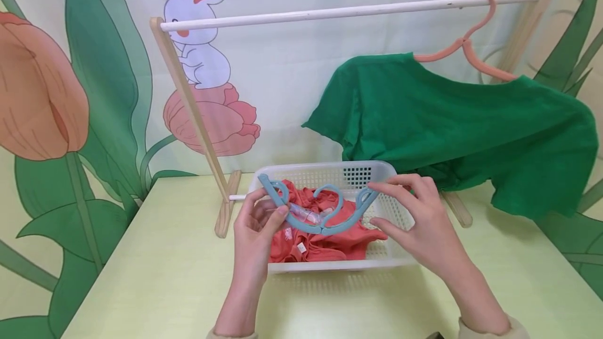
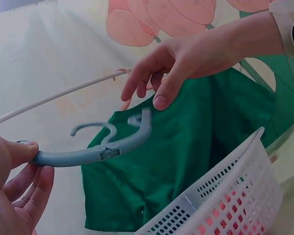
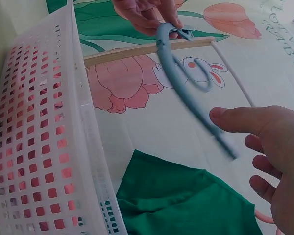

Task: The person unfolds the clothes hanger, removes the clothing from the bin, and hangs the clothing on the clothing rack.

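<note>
A light blue folding hanger (image 1: 346, 225) is held above the basket, its two arms angled upward from the middle hinge and its hook between them. My left hand (image 1: 256, 224) pinches one arm of it between thumb and fingers, as the left wrist view also shows. Close to the hanger's other end is my right hand (image 1: 424, 218), thumb and fingers spread apart around that end. In the left wrist view a small gap separates the right hand (image 2: 179, 66) from the hanger. Beneath, red clothing (image 1: 325, 252) with a white tag lies in the white plastic basket (image 1: 339, 264).
Behind the basket stands a drying rack with a white rod (image 1: 330, 13) and wooden legs (image 1: 190, 103). From its right part hangs a green T-shirt (image 1: 424, 114) on an orange hanger (image 1: 490, 69). A pale green tabletop (image 1: 151, 276) lies beneath everything.
</note>
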{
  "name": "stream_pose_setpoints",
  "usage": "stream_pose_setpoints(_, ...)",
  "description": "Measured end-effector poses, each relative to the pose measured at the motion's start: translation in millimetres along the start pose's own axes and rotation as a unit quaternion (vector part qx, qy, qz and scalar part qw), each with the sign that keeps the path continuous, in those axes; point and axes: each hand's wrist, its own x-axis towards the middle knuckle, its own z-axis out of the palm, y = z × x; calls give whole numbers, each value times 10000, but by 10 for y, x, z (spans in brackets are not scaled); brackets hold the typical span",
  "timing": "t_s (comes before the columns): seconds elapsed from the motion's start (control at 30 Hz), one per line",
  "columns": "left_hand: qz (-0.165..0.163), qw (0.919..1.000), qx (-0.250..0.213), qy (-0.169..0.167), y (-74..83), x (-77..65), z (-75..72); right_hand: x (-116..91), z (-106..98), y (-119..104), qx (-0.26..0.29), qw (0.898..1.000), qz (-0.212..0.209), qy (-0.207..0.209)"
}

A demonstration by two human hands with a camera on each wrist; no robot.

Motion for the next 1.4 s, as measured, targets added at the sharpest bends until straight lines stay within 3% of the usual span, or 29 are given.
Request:
stream_pose_setpoints(0.27,9,9999,-97,-131,22,-14,-17,19,13,38,106,9991,-390,121)
stream_pose_setpoints(0.57,100,9991,-230,-349,24,-21,1,28,-10,51,-208,9979,-536,-287)
stream_pose_setpoints(0.77,102,9993,-256,-250,4,-16,-5,10,-11,56,-241,9971,-548,-478)
stream_pose_setpoints(1.0,284,9970,-718,111,12,-16,-36,-31,-22,58,-578,9975,-390,-77)
stream_pose_setpoints(1.27,540,9969,-573,-74,27,-28,-117,-93,-30,79,-575,9979,-197,237)
stream_pose_setpoints(1.4,674,9946,-788,-25,-2,-21,-129,-93,-37,88,-541,9977,-80,394)
